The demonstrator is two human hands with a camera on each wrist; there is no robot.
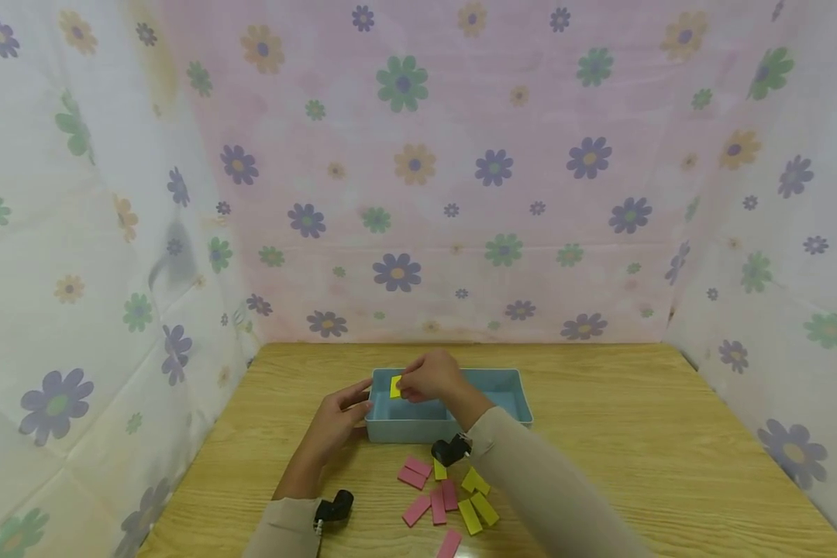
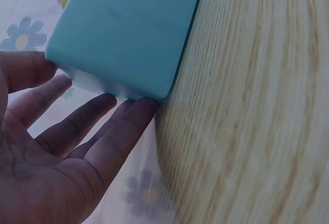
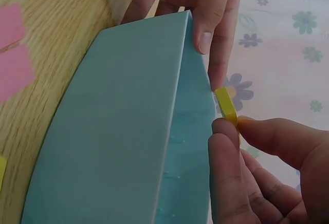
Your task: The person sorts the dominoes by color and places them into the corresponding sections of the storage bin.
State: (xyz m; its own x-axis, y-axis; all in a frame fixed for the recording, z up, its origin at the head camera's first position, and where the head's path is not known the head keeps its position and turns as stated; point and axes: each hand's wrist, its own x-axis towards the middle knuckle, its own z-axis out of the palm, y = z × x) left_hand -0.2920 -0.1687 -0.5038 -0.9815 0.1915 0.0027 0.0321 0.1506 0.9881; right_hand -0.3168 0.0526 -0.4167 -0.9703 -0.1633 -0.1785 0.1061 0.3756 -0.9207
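A light-blue rectangular box (image 1: 408, 432) with an open top and a divider inside stands on the wooden table. At its left end, my left hand (image 1: 335, 422) rests its fairly straight fingertips against the outer wall, as the left wrist view shows. Over the box's left compartment, my right hand (image 1: 434, 377) pinches a small flat yellow block (image 3: 226, 105) between thumb and fingers. The box floor under the right hand is partly hidden in the head view.
In front of the box, several pink blocks (image 1: 415, 511) and several yellow blocks (image 1: 470, 517) lie loose on the table (image 1: 600, 465). Flower-patterned cloth (image 1: 453, 232) closes off the back and both sides.
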